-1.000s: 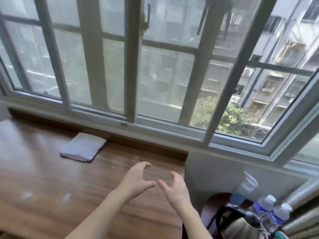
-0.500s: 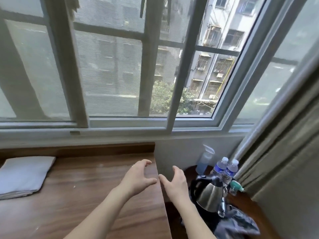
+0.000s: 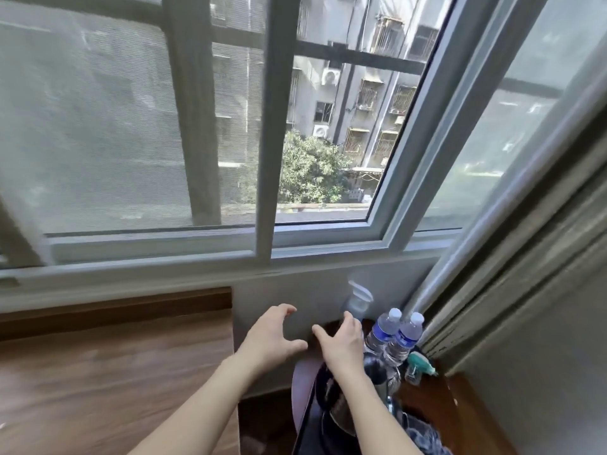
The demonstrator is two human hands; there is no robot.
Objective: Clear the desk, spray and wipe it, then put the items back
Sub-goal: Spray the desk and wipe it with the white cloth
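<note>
The desk point(image 3: 115, 372) lies at the near left, its wooden top bare where it shows, as suits a wiped surface awaiting its items. Both hands are held beyond its right edge, fingers spread and empty. The right hand point(image 3: 343, 346) is stretched towards the spray bottle point(image 3: 356, 300) and two water bottles point(image 3: 394, 336) parked on a low side table point(image 3: 437, 389); the left hand point(image 3: 271, 336) hovers beside it.

Wooden desk point(image 3: 98, 372); side table point(image 3: 427, 392) with 2 bottles point(image 3: 392, 336).
</note>
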